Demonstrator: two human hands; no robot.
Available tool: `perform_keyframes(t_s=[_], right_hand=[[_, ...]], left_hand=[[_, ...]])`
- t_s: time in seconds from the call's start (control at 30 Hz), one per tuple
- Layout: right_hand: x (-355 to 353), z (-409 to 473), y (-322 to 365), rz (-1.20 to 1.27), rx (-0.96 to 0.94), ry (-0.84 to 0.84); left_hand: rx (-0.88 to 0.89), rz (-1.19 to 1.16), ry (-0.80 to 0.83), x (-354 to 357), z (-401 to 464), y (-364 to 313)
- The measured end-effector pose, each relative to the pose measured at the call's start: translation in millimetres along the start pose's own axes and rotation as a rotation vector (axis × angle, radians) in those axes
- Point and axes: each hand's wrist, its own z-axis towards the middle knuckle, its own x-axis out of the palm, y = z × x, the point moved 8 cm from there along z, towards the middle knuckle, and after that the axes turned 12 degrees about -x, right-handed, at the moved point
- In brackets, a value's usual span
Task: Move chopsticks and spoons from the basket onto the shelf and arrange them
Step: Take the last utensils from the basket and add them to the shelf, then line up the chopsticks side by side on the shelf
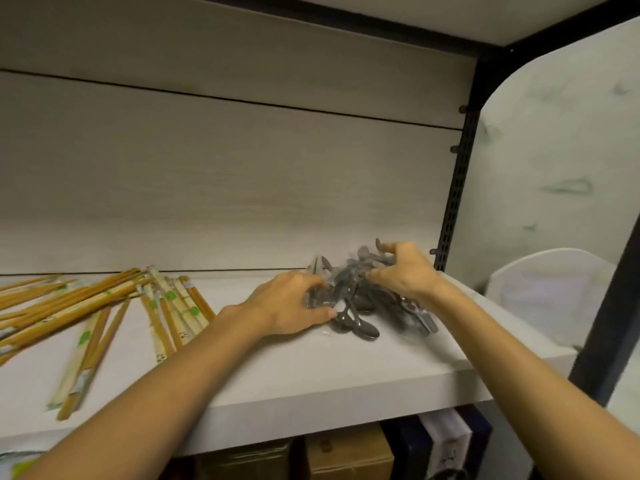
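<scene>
Both hands — left hand, right hand — grip glossy grey wrapped spoons.

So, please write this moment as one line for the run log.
left hand: grips spoons | right hand: grips spoons | chopsticks: scattered on shelf

Dim warm light, soft motion blur, wide-angle edge bending

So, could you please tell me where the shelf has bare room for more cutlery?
Bare shelf board runs along the front edge, before the spoons, and behind them toward the back panel. The left is crowded with scattered chopsticks; both hands sit on the spoon pile.
</scene>
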Motion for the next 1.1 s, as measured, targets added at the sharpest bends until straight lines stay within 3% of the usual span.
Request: perform_keyframes(t_s=[0.1, 0.2, 0.4, 0.73, 0.97, 1.1], right_hand=[[5.6, -1.5, 3.7, -0.046, -0.101, 0.048], [11.1, -5.1, 12.0, -0.259, -0.179, 0.079], [21.6, -17.3, 50.7, -0.463, -0.357, 0.003], [107.1, -49.2, 144.3, -0.422, -0.645, 0.107], [187.6, -72.6, 208.8, -0.351, -0.715, 0.378], [244.8, -87.4, 222.6, -0.401, -0.597, 0.586]], left_hand=[[0.013, 0.000, -0.009, -5.4, -5.8, -0.9], [-0.013, 0.097, -0.047, -15.1, -13.4, 0.9], [-0.065, 0.186, -0.041, -33.9, -34.6, 20.2], [-0.229, 0.348, -0.137, -106.4, -134.6, 161.9], [-0.367, 0.297, -0.215, -152.2, -215.8, 269.7], [-0.452, 0.270, -0.217, -170.4, -247.0, 326.9]])
